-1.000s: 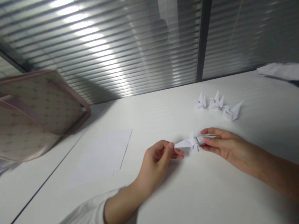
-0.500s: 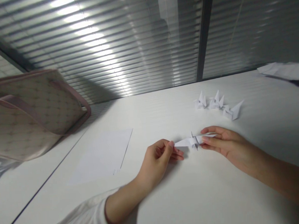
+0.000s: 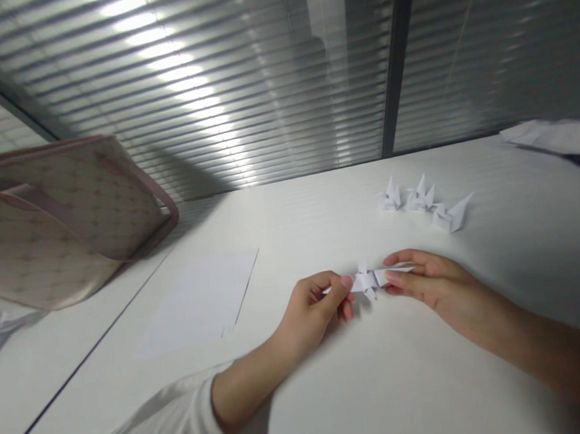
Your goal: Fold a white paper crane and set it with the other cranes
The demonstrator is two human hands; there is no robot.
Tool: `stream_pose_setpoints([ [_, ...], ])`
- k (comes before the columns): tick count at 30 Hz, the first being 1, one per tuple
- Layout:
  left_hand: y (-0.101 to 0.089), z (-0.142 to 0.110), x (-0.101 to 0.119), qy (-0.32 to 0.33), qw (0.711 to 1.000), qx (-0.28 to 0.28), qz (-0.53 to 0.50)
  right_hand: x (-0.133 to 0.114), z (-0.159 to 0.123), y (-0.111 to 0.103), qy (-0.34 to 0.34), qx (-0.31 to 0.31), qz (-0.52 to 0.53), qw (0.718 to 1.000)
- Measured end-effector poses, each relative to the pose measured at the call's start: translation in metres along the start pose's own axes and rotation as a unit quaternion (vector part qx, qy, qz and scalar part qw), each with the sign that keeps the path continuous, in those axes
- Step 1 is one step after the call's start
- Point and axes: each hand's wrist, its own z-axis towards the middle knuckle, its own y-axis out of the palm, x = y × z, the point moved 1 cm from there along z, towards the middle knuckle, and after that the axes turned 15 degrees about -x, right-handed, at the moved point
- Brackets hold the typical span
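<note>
A white paper crane point(image 3: 367, 280) is held a little above the table between my two hands, its wings spread to either side. My left hand point(image 3: 318, 301) pinches the left wing between thumb and fingers, close to the body. On the other side, my right hand point(image 3: 424, 273) grips the right wing, whose tip shows past the thumb. The fingers partly cover both wings. Beyond my right hand stand three more folded paper cranes: a left one point(image 3: 391, 196), a middle one point(image 3: 420, 196) and a larger-winged right one point(image 3: 451, 215).
A white sheet of paper point(image 3: 201, 299) lies flat on the white table point(image 3: 300, 223) to the left. A quilted bag with pink trim point(image 3: 71, 222) stands at far left. More paper point(image 3: 553, 137) is at the back right. Window blinds point(image 3: 273, 82) rise behind the table.
My left hand has slid right along the wing, nearer the crane's body. The crane and my right hand have shifted slightly left, and the crane has tilted a little.
</note>
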Motion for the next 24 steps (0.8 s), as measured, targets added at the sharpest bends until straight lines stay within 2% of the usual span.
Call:
stream_pose_setpoints([
  [9, -0.0003, 0.0004, 0.0025, 0.011, 0.998, -0.011, -0.061, -0.0019, -0.001, 0.003, 0.017, -0.005, 0.114, 0.993],
  [15, 0.0001, -0.0002, 0.0024, 0.019, 0.997, -0.009, -0.072, -0.0015, -0.0003, 0.0031, 0.027, -0.01, 0.144, 0.989],
  [20, -0.0013, 0.0, 0.0006, 0.014, 0.997, -0.019, -0.079, 0.0002, -0.0008, 0.0008, 0.03, -0.009, 0.127, 0.991],
  [24, -0.0051, 0.0013, 0.0031, 0.045, 0.994, -0.022, -0.093, -0.0007, -0.0039, 0.0036, 0.009, -0.026, 0.042, 0.999],
])
